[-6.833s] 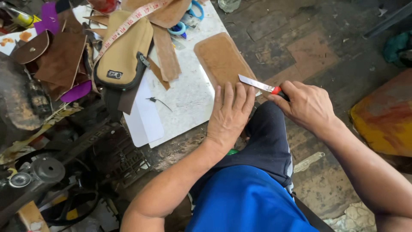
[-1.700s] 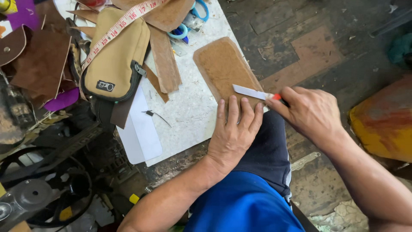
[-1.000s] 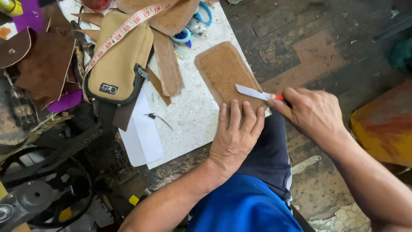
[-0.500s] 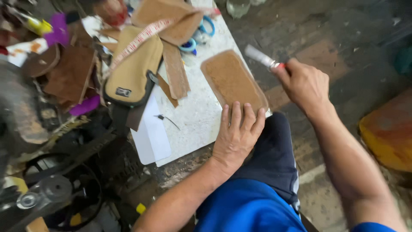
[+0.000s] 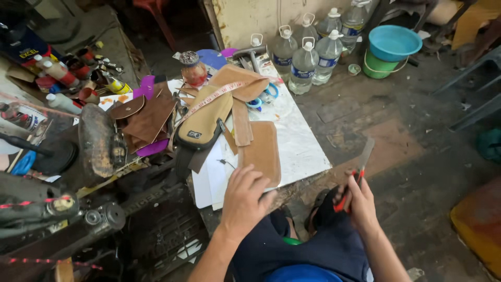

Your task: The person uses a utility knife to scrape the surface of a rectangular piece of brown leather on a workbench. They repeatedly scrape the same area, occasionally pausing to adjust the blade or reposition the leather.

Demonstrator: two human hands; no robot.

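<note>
— Two hands in the head view, and they sit well apart. The left hand [image 5: 244,201] lies flat, fingers spread, on the near end of the tan leather piece [image 5: 262,154] at the near edge of the white slab [image 5: 302,149].

— And the right?

— The right hand [image 5: 359,201] is closed around a red-handled knife [image 5: 360,164], out over the floor to the right of the slab, blade pointing up and away.

— Risk from here?

— I'd judge the bare blade the worry: it hangs just above the person's knee, and a careless swing back toward the slab could nick the spread left fingers. The leather also overhangs the slab's near edge slightly, so a loose press might let it slide off.

— How does that leather look?

— Rounded-corner panel, suede-like tan, lying flat, its far end just beside a brown strap [image 5: 241,122] and an olive pouch [image 5: 203,125]. Clear bottles [image 5: 302,62] stand at the far side.
</note>
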